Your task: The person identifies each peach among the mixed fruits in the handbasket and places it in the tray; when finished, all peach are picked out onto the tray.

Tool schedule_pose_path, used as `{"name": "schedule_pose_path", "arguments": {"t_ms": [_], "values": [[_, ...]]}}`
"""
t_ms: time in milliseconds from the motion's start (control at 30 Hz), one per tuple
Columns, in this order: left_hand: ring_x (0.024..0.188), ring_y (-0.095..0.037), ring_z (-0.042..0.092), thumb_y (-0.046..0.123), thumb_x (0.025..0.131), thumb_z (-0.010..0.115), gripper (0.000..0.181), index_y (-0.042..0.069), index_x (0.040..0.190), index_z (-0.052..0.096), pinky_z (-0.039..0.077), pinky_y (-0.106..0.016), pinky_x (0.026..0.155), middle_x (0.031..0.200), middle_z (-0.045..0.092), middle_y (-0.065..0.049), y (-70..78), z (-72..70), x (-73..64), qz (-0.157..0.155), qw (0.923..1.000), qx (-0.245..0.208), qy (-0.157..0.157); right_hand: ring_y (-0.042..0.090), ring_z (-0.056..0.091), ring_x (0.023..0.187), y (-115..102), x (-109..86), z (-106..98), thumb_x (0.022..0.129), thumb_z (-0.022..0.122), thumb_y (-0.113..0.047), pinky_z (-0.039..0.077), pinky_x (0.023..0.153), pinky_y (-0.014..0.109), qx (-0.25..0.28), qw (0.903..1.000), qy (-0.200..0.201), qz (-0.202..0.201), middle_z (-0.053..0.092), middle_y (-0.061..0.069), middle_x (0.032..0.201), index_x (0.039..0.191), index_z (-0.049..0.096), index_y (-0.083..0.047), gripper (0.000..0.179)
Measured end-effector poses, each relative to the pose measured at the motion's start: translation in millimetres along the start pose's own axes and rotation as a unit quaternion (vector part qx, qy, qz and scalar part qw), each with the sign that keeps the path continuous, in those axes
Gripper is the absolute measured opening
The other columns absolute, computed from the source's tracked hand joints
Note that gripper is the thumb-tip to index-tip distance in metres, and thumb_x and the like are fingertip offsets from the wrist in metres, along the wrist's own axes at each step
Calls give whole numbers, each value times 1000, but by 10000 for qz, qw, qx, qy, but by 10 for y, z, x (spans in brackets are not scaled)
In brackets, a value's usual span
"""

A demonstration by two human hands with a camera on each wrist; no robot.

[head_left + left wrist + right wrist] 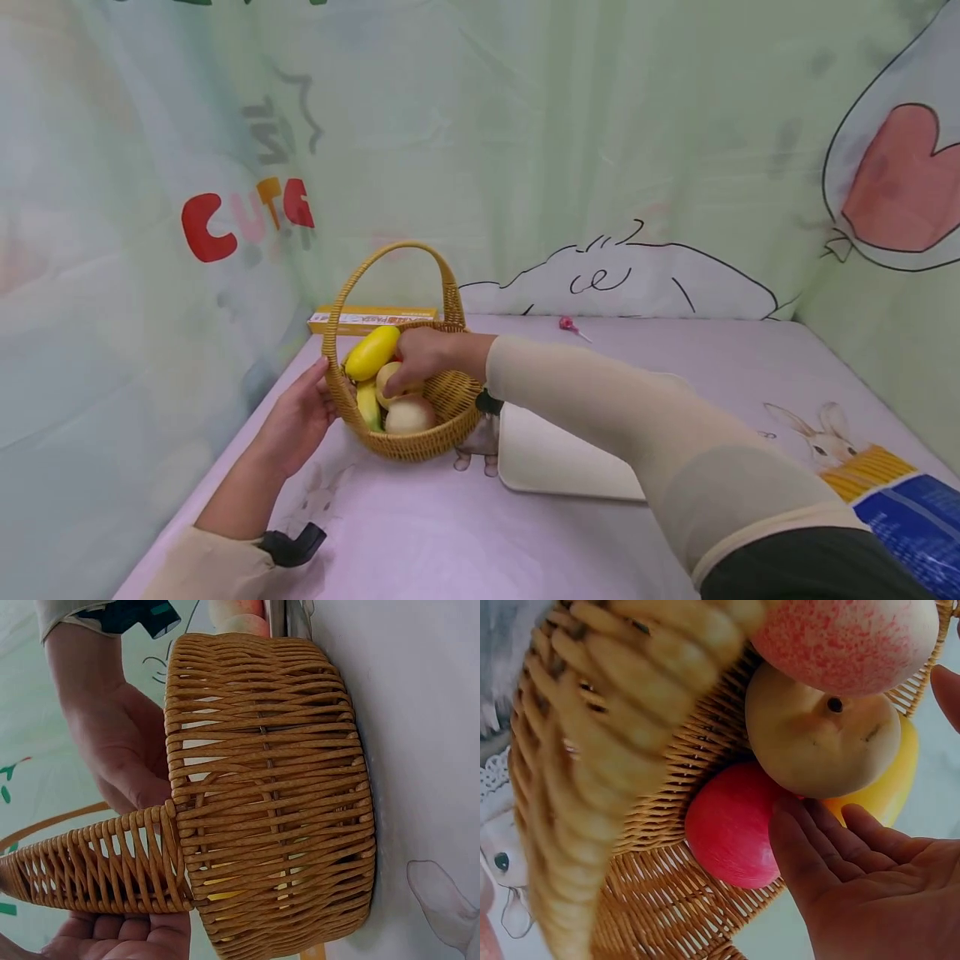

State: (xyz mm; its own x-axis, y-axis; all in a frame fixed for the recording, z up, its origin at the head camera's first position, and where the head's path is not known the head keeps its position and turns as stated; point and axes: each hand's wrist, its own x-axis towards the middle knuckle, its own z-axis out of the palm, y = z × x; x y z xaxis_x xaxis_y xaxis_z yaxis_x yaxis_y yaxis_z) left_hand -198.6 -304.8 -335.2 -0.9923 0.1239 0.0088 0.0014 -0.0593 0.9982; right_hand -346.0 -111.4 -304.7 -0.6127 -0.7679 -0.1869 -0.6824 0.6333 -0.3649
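Arm [577, 383] outstretched, right hand [426, 358] in basket [408, 447]

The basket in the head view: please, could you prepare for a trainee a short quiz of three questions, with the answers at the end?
1. True or false: the lollipop lies outside the basket.
2. Which thing lies behind the basket in the head view: (a) the board, (b) the box, (c) the blue bag?
3. Which of the two hands reaches into the basket?

Key: 1. True. 2. (b), the box. 3. The right hand.
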Motion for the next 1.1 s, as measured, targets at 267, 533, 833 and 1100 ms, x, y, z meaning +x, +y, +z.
{"name": "schedule_pose_path", "arguments": {"t_ms": [267,533,833,1100], "values": [[112,-16,52,55,109,34,67,4,152,24,44,-23,99,114,60,4,1,14,26,-95,9999,25,129,16,50,81,-58,29,-63,88,78,-49,40,72,24,-210,9994,-271,-55,53,-1,81,99,66,-10,42],[117,-17,51,55,109,34,74,3,159,17,44,-23,100,121,62,6,12,18,19,-137,9997,50,184,17,55,95,-100,117,-53,87,80,-45,46,85,26,-158,9987,-394,280,61,3,105,119,62,-9,52],[118,-18,50,55,109,34,76,2,160,16,44,-23,99,126,60,4,32,20,11,-64,9998,112,131,16,51,88,-125,120,12,88,80,-41,43,78,25,-312,9994,-52,101,56,3,96,113,62,-6,46],[120,-20,48,54,110,33,75,3,161,15,44,-23,99,125,60,5,34,42,3,-117,9997,105,182,15,47,72,-80,103,52,88,73,-34,39,66,23,-243,9991,338,75,49,0,76,86,60,-11,27]]}}
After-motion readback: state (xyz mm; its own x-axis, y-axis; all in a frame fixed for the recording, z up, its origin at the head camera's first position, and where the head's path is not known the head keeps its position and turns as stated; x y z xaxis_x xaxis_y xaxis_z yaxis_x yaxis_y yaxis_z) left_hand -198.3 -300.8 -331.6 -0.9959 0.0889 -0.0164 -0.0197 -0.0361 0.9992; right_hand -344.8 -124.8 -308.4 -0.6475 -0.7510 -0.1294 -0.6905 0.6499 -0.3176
